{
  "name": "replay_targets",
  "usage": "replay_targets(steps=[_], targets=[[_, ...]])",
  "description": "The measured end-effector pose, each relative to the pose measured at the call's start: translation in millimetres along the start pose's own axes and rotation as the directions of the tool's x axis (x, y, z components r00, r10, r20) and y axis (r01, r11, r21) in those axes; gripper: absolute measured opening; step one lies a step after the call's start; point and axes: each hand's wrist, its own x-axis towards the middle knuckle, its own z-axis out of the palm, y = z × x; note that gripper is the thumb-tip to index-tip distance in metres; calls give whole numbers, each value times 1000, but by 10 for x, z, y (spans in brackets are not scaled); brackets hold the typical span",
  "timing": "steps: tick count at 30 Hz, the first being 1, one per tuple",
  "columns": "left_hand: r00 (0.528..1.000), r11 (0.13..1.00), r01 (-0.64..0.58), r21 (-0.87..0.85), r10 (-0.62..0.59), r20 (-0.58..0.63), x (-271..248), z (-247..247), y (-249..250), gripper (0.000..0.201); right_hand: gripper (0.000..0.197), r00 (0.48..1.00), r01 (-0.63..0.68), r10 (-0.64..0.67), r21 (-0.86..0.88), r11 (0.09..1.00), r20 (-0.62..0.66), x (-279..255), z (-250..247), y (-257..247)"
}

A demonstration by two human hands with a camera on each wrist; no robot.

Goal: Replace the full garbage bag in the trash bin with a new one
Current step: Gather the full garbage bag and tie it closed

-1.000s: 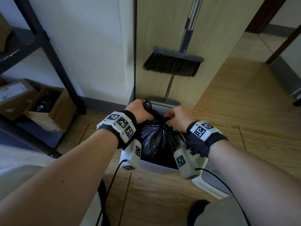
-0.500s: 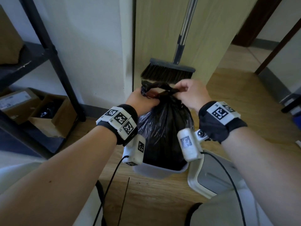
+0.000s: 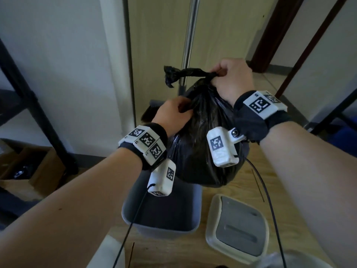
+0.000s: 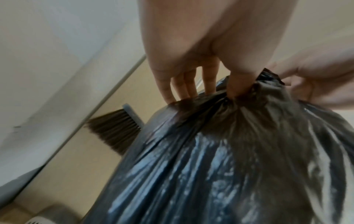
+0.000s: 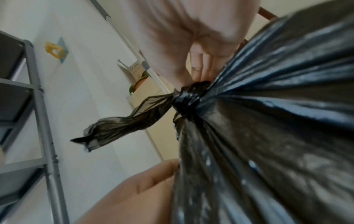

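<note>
We have the full garbage bag [image 3: 202, 144] hanging above the trash bin [image 3: 162, 215], its bottom clear of the rim. Our right hand [image 3: 230, 80] is clenched round the knotted neck and seems to carry the load; our left hand [image 3: 172, 115] pinches a fold of film just below the knot, thumb dug into the gathers. The plastic is thin, glossy and slack — we judge it slippery and easy to tear, so the twisted neck is the place to hold, not the stretched sides. The bag bulges and pulls the film taut, which suggests moderate weight; a loose tail [image 3: 170, 74] sticks out past the knot.

Below us the bin stands open on a pale wood floor [image 3: 251, 176], its lid [image 3: 237, 227] lying just beside it. Farther back a broom [image 4: 116, 130] leans on a wooden panel, and a dark metal shelf [image 3: 34, 105] with a cardboard box [image 3: 36, 171] stands by the white wall — room enough to swing the bag aside.
</note>
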Motion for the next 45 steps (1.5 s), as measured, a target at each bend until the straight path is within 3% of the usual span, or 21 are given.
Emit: replay_targets(steps=[7, 11, 17, 23, 28, 30, 32, 35, 38, 42, 45], targets=[[992, 995, -74, 74, 66, 104, 624, 335, 75, 41, 24, 999, -8, 6, -39, 999, -54, 489, -117, 406], [990, 991, -84, 105, 71, 118, 942, 639, -63, 36, 24, 1000, -26, 26, -28, 999, -16, 715, 36, 766], [982, 993, 17, 121, -39, 186, 1273, 1196, -555, 40, 32, 984, -144, 146, -18, 989, 107, 855, 475, 1455], [922, 953, 214, 216, -270, 277, 1489, 1724, -1261, 52, 27, 935, -282, 292, -78, 956, 199, 768, 1000, 2187], [891, 927, 162, 338, -285, 354, 1599, 1958, -1447, 48, 25, 907, -370, 372, -46, 928, 200, 744, 1290, 2612], [859, 912, 140, 385, -305, 411, 1596, 2029, -1500, 45, 22, 864, -407, 400, -42, 912, 307, 676, 1383, 2768], [820, 896, 112, 429, -327, 470, 1589, 2106, -1546, 45, 33, 765, -422, 420, -113, 900, 489, 561, 1459, 2942], [720, 860, 59, 507, -388, 575, 1576, 2190, -1613, 53, 60, 612, -260, 412, -319, 911, 675, 356, 1606, 3226], [662, 840, 57, 539, -436, 609, 1573, 2223, -1680, 57, 78, 513, -155, 462, -451, 879, 724, 165, 1719, 3398], [676, 832, 58, 551, -439, 592, 1537, 2215, -1767, 58, 88, 492, -126, 462, -465, 877, 738, 42, 1826, 3423], [696, 827, 53, 560, -432, 573, 1512, 2167, -1791, 59, 82, 507, -107, 463, -479, 871, 727, 51, 1860, 3386]])
